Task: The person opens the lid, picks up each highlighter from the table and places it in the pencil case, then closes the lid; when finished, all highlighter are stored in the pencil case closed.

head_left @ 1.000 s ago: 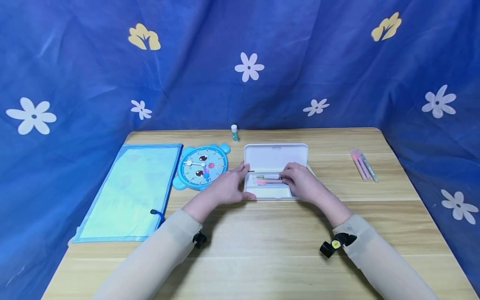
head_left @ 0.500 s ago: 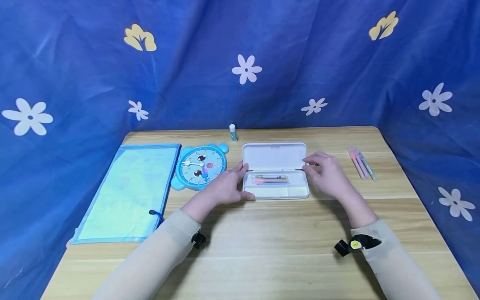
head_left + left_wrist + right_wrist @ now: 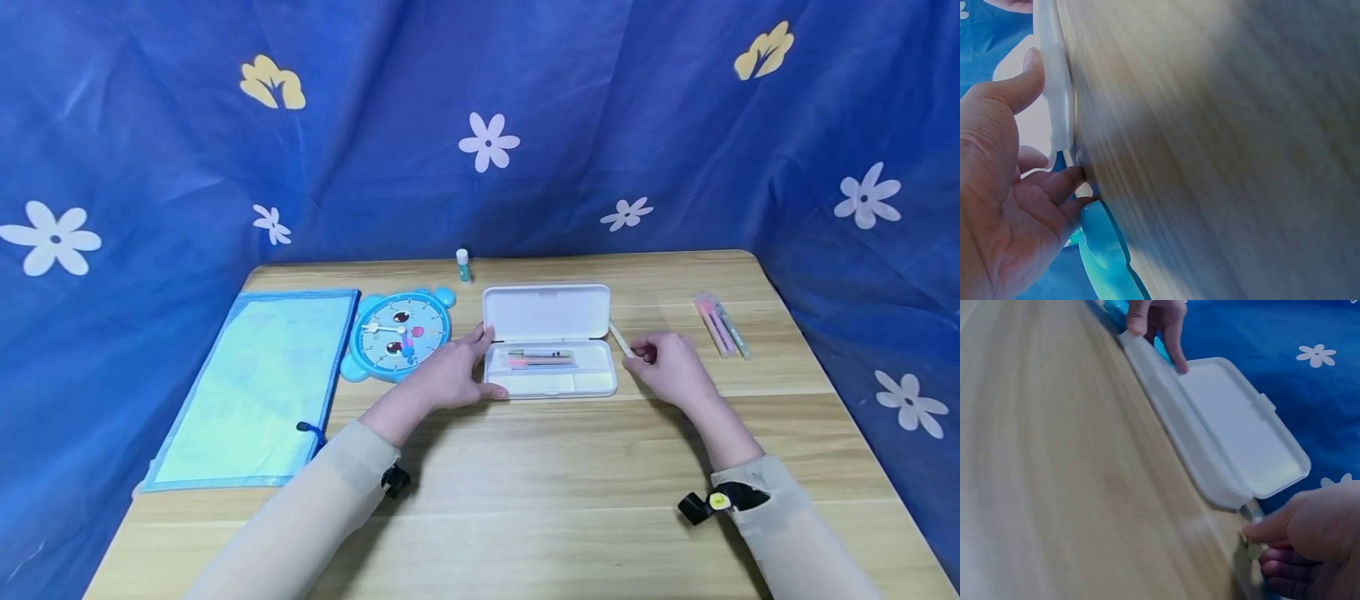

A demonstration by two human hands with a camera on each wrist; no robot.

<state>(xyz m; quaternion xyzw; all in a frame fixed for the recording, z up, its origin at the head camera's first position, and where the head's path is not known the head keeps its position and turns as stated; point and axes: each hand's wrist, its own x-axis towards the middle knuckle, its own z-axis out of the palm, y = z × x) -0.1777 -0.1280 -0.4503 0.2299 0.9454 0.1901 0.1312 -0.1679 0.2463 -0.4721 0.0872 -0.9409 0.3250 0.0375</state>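
- Blue flowered cloth [image 3: 555,75] hangs behind a wooden table [image 3: 487,475].
- White case [image 3: 546,325], lid raised, sits toward the table's 12 o'clock; pens [image 3: 542,362] lie in its rear compartment.
- Left hand [image 3: 446,375], at the case's 9 o'clock: thumb and fingers spread apart, gripping that end.
- Right hand [image 3: 670,368], at 3 o'clock: thumb and fingers together, pinching a pale stick [image 3: 620,338] just beside the case.
- Blue clock [image 3: 390,346]: farther out at 9 o'clock.

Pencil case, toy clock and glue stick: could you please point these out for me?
Pencil case [image 3: 546,315], head view: inner face of the raised lid.
Toy clock [image 3: 396,337], head view: middle of the dial.
Glue stick [image 3: 464,270], head view: teal barrel.
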